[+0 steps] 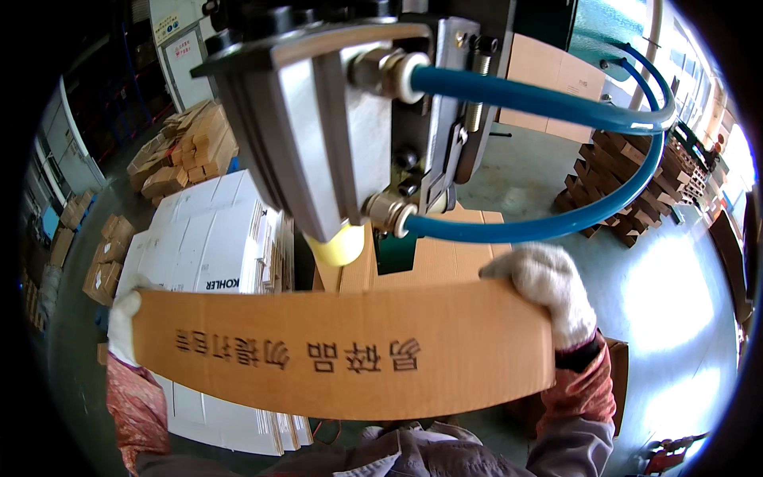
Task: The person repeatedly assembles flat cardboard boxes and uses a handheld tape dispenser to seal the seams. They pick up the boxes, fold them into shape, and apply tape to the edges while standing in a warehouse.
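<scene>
A long brown cardboard panel (350, 318) with dark upside-down print is held level in front of my body. White-gloved, my left hand (125, 322) is closed on its left end. At the upper right corner my right hand (548, 290), also in a white glove, grips the panel with fingers bent over the edge. Just beyond the panel hangs a metal pneumatic cylinder (334, 119) with a yellow tip (340, 245) pointing down. Blue air hoses (509, 87) loop from its fittings toward the right. The fingers behind the panel are partly hidden.
White flattened cartons (195, 230) are stacked at left, beside the panel. Brown cardboard (457, 254) lies under the machine. Folded cardboard pieces (628, 179) stand piled at the far right, and brown boxes (191, 147) at the far left.
</scene>
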{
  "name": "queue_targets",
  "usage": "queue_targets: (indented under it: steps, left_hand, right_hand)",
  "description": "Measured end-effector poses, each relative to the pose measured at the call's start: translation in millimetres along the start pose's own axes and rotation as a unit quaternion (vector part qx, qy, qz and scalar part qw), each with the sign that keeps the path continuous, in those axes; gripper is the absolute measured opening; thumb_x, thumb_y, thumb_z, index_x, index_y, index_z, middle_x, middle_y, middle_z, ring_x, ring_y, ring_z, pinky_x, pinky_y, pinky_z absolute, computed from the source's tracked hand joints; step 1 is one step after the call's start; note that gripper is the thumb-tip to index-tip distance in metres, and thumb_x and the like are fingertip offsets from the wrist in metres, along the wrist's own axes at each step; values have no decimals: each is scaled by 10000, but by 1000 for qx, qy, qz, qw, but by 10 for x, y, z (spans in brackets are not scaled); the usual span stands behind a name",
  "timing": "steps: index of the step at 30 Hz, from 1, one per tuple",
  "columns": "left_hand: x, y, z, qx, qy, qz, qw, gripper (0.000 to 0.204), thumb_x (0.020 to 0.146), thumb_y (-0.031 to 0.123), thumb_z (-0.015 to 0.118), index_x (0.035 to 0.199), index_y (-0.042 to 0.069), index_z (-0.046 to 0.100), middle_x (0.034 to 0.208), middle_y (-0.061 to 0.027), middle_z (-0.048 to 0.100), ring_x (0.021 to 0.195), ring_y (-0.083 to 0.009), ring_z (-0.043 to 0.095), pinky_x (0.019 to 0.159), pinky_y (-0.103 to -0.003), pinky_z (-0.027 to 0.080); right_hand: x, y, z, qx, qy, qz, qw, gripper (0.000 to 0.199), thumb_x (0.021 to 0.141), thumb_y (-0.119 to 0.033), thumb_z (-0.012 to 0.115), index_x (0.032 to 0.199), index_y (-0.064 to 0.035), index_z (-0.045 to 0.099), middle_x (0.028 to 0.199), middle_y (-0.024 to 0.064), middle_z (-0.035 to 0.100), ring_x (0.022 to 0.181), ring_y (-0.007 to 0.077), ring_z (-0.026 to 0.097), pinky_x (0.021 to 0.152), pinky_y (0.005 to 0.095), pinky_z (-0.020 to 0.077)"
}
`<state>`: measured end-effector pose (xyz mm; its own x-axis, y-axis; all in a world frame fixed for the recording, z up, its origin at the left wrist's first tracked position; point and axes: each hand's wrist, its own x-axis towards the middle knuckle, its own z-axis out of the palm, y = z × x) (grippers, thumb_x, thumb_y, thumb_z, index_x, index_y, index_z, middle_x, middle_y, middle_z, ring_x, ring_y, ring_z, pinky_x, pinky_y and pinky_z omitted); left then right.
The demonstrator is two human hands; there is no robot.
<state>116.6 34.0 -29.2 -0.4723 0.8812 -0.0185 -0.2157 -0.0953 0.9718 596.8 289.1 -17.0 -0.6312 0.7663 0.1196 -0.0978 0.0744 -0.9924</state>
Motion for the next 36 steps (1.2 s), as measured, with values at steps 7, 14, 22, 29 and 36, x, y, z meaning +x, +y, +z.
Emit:
queue_targets:
  steps: [7, 14, 22, 29, 36]
  left_hand:
    - [184, 572, -133, 35, -131, 129, 982, 406, 905, 237, 539, 1251, 24, 535, 1175, -88, 604, 1107, -226, 594, 934, -375, 496]
    - [1073, 870, -969, -9, 17, 166, 986, 485, 930, 105, 538, 1399, 2, 470, 1249, -79, 611, 1087, -185, 585, 966, -326, 483]
    - [1431, 1059, -668, 115, -60, 89, 988, 439, 869, 101, 570, 1280, -36, 500, 1140, -89, 588, 994, -179, 615, 865, -325, 519]
    - [1761, 858, -678, 197, -87, 93, 972, 126, 847, 105, 566, 964, 63, 543, 902, 12, 496, 825, -103, 536, 727, -281, 465]
    - [1881, 713, -759, 134, -76, 110, 982, 354, 860, 227, 724, 1109, 25, 574, 1005, -53, 640, 861, -138, 637, 745, -293, 539]
  right_hand:
    - [540, 64, -111, -109, -1, -248, 963, 288, 917, -213, 629, 1098, 6, 674, 1021, 76, 673, 905, 145, 624, 829, 311, 514]
    - [693, 222, 163, -119, 123, -322, 931, 317, 937, -177, 581, 1189, 8, 634, 1146, 111, 645, 982, 163, 630, 867, 312, 516]
    - [907, 271, 417, -5, 276, -299, 914, 372, 969, -166, 549, 1298, 6, 561, 1184, 85, 621, 994, 161, 634, 819, 277, 528]
    - [1019, 265, 472, 20, 253, -271, 928, 415, 926, 15, 480, 1341, 17, 506, 1191, 115, 626, 1021, 197, 618, 913, 314, 503]
    - [1056, 326, 493, -90, 326, -290, 895, 347, 1028, -164, 411, 1340, -60, 523, 1091, 59, 629, 941, 137, 617, 808, 277, 521]
